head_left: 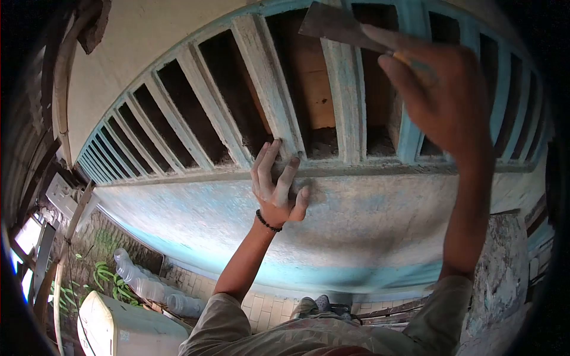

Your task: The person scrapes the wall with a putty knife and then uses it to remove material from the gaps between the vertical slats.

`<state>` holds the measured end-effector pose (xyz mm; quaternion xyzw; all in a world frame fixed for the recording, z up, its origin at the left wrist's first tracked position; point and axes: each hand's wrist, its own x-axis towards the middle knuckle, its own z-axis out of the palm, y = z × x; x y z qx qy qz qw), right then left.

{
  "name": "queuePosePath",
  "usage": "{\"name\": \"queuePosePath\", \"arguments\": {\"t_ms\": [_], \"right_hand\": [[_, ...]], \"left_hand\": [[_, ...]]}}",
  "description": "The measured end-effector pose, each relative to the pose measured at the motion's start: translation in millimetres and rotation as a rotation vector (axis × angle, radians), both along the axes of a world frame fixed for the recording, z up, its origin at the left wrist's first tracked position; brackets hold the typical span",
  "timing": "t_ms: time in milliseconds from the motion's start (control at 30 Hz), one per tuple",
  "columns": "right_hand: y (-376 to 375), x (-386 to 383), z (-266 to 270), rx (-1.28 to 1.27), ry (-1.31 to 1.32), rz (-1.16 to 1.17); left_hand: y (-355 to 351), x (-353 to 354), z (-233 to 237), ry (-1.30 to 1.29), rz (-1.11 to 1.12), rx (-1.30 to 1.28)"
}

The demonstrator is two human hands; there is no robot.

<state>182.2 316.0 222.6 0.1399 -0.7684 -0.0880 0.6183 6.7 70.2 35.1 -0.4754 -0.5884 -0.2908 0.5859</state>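
My right hand (442, 89) is closed around the handle of a scraper (338, 25) with a wide flat metal blade. The blade is raised in front of the upper part of the vent slats, pointing left. My left hand (276, 184), dusty and with fingers spread, rests against the bottom ledge (374, 170) of the vent, its fingertips at the foot of a slat (264, 77). Several slats in the middle look scraped to grey-white, while those at both sides keep light blue paint. Below the ledge, the wall (368, 207) shows patchy blue and bare areas.
At lower left stand a white plastic container (133, 329) and a row of clear plastic bottles (148, 285) beside green plants. A bamboo pole (62, 261) rises on the left. Tiled floor (264, 308) shows below, and a rough grey pillar (496, 267) stands at right.
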Motion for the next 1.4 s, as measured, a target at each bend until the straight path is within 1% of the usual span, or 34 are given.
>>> {"name": "queuePosePath", "arguments": {"t_ms": [100, 167, 333, 433, 500, 533, 600, 700, 733, 800, 833, 900, 1000, 1100, 1133, 1200, 1233, 1267, 1300, 1400], "right_hand": [[23, 7, 27, 0.257, -0.017, -0.135], [33, 11, 35, 0.267, -0.090, -0.075], [33, 27, 60, 0.313, -0.130, -0.060], [26, 28, 59, 0.200, -0.203, 0.071], [34, 36, 60, 0.187, -0.228, -0.006], [49, 47, 64, 0.239, -0.216, -0.142], [51, 54, 69, 0.293, -0.198, -0.331], [25, 51, 71, 0.293, -0.209, -0.422], [21, 52, 73, 0.290, -0.221, -0.411], [19, 52, 76, 0.398, -0.213, -0.422], [21, 53, 80, 0.520, -0.194, -0.443], [18, 49, 83, 0.686, -0.169, -0.441], [9, 39, 77, 0.773, -0.136, -0.402], [14, 45, 80, 0.764, -0.139, -0.395], [8, 45, 82, 0.741, -0.149, -0.377], [2, 44, 82, 0.564, -0.219, -0.334], [2, 44, 76, 0.404, -0.268, -0.308], [-2, 42, 73, 0.318, -0.291, -0.295], [-5, 40, 71, 0.231, -0.311, -0.282], [-15, 37, 71, 0.254, -0.320, -0.283]], "left_hand": [[0, 2, 0, -0.003, -0.008, 0.021], [0, 1, -1, -0.004, -0.023, 0.038], [-2, 0, -4, -0.012, -0.053, 0.089], [-3, 0, -4, -0.033, -0.051, 0.095], [-3, 1, -4, -0.039, -0.034, 0.101], [-2, 2, -4, -0.042, -0.033, 0.107], [0, 3, -3, -0.053, -0.017, 0.111], [1, 3, -2, -0.036, -0.027, 0.117], [-1, 1, -3, -0.024, -0.026, 0.122], [-3, 2, -4, -0.039, -0.034, 0.110], [-3, 3, -4, -0.045, -0.038, 0.108], [-3, 4, -5, -0.052, -0.050, 0.091], [-7, 3, -4, -0.052, -0.082, 0.086], [-20, -4, 5, -0.024, -0.155, 0.058], [-23, -7, 15, 0.000, -0.112, 0.045], [-19, -8, 31, 0.003, -0.102, 0.062], [-17, -10, 36, 0.010, -0.095, 0.071], [-14, -12, 35, -0.012, -0.133, 0.099], [-13, -12, 36, -0.029, -0.105, 0.104], [-10, -5, 32, -0.090, -0.043, 0.102]]}}
